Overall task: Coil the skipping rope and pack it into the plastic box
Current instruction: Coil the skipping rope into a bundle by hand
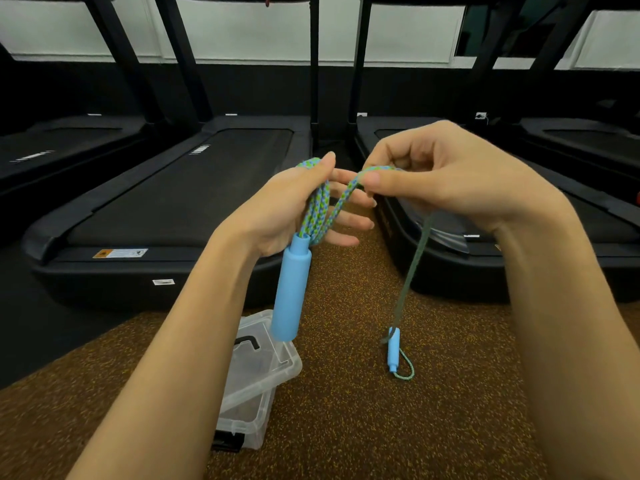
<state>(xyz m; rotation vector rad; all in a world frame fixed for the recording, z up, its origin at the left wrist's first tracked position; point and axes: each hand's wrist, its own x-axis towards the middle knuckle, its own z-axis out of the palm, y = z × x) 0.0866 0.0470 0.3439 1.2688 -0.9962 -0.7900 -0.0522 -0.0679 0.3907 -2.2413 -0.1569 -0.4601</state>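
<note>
The blue-and-green braided skipping rope (320, 211) is looped a few times around my left hand (287, 209), held at chest height. One light blue handle (291, 293) hangs straight down from that hand. My right hand (440, 178) pinches the rope between thumb and fingers just right of the left hand. From it the rope drops to the second blue handle (393, 349), which lies on the floor. The clear plastic box (258, 382) stands on the floor below my left forearm, its lid resting askew on top.
Brown speckled rubber flooring (346, 427) lies underfoot. Black treadmills (166, 202) stand side by side ahead, with a narrow gap between the two nearest. White window blinds run along the far wall.
</note>
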